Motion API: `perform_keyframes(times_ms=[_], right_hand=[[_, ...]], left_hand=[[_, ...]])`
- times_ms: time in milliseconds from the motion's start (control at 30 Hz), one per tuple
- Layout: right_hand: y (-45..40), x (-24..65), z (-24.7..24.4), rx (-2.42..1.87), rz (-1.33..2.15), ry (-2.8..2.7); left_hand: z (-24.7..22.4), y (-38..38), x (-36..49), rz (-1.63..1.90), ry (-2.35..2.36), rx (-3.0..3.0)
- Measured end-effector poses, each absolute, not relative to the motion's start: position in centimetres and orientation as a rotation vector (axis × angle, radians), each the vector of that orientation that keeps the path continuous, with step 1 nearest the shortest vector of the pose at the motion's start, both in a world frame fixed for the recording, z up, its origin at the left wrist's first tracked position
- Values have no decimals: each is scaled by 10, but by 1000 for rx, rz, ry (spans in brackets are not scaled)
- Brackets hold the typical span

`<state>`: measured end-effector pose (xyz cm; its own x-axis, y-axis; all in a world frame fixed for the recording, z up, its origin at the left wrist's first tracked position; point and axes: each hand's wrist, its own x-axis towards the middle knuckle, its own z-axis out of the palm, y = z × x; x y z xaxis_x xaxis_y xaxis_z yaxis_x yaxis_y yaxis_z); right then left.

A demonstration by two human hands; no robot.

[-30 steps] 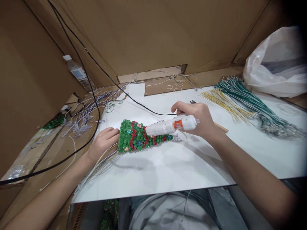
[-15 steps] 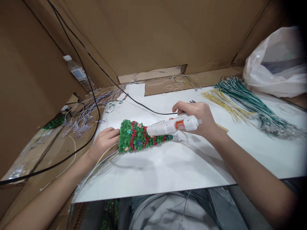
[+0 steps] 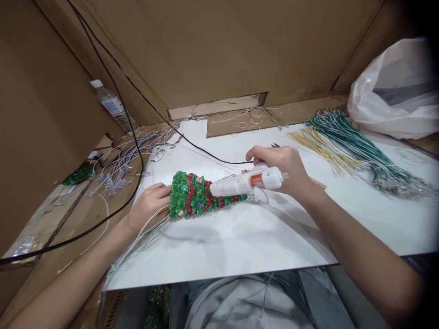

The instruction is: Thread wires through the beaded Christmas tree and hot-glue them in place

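Observation:
A green Christmas tree figure (image 3: 197,204) with red garlands and small ornaments lies on its side on the white board (image 3: 219,246). Its wide base faces my left hand (image 3: 150,205), whose fingers are closed on that end, fingertips partly hidden behind it. Several wires (image 3: 151,226) run out from the base under my left wrist. My right hand (image 3: 283,167) grips a white glue gun (image 3: 236,183) with an orange window, its nozzle end over the middle of the tree. A small clear star (image 3: 253,196) sits at the tree's tip.
Yellow wires (image 3: 324,148) and green wires (image 3: 356,141) lie at the right, near a white plastic bag (image 3: 387,109). A water bottle (image 3: 115,106) and a wire tangle (image 3: 120,169) are at the left. A black cable (image 3: 137,141) crosses the view.
The glue gun has tilted and shifted very slightly over the tree in my right hand. My left hand and the tree have hardly moved.

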<state>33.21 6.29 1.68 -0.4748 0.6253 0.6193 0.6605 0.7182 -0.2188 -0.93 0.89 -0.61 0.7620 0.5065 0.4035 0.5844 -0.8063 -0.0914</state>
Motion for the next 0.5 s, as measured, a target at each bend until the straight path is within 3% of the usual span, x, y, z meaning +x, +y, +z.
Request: perform_keyframes(times_ms=[500], right_hand=[[64,331,16,-969,-29,-2212]], left_hand=[[-9,10,-11,-524,-874,-2768]])
